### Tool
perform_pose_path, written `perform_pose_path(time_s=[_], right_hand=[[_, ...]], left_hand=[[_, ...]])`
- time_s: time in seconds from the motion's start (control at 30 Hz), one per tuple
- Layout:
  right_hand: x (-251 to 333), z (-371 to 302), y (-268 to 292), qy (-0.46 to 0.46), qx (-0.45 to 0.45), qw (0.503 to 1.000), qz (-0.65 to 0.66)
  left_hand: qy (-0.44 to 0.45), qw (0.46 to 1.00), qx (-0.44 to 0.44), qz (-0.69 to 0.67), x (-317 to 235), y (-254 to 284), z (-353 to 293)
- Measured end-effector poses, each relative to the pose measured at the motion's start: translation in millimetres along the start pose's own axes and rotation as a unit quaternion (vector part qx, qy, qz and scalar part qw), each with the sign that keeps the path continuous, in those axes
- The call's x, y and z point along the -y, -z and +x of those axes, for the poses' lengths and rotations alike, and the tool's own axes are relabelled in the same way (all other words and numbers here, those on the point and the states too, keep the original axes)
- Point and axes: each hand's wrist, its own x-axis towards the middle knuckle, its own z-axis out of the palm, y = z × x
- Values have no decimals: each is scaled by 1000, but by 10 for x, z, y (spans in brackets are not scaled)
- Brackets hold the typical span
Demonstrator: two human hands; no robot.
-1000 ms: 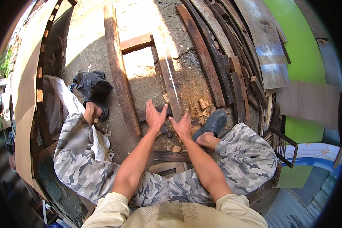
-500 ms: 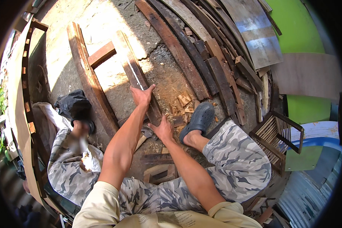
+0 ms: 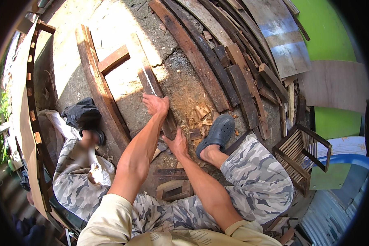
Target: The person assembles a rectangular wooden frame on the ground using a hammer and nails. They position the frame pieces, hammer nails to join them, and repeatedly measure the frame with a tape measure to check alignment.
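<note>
A long dark wooden beam (image 3: 146,76) with a white streak on its face lies on the ground, pointing away from me. My left hand (image 3: 156,105) is closed over it partway along, fingers wrapped across the top. At its near end, my right hand (image 3: 178,144) grips the end, thumb on the right side. Left of this beam lies a second long beam (image 3: 97,82), with a short reddish wooden crosspiece (image 3: 114,60) reaching from it toward the held beam. A tool with a grey metal head (image 3: 161,146) is partly hidden beside my right hand.
Several long planks (image 3: 192,53) are stacked at the right. Wood chips (image 3: 201,110) and sawdust lie near my clog (image 3: 218,133). A slatted wooden frame (image 3: 301,153) stands at far right. Wood blocks (image 3: 174,189) lie between my legs; a black bag (image 3: 81,112) lies left.
The view has shifted slightly. My left hand has turned and closed more over the beam. The beam's far end sits slightly farther right of the crosspiece.
</note>
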Motion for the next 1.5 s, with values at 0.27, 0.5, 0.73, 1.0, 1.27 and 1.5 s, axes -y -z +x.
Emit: perform_pose_path(time_s=[0.27,0.5,0.73,1.0,1.27,1.5], right_hand=[[41,11,69,-6,17,1000,-15],[-202,231,705,75,-88,979,-167],[-477,703,2320,-50,-318,896,-305],[-1059,875,2918,-167,-194,924,-286],[-912,643,3143,-40,-223,973,-44],[-551,497,3389,18,-239,961,137]], left_hand=[[-20,1000,-12,-15,59,-38,41],[-7,1000,-6,-12,57,-41,59],[-64,993,98,-26,209,39,214],[-152,981,84,-91,941,453,2],[-197,977,44,-69,2085,482,-569],[-203,970,85,-104,2167,445,-931]])
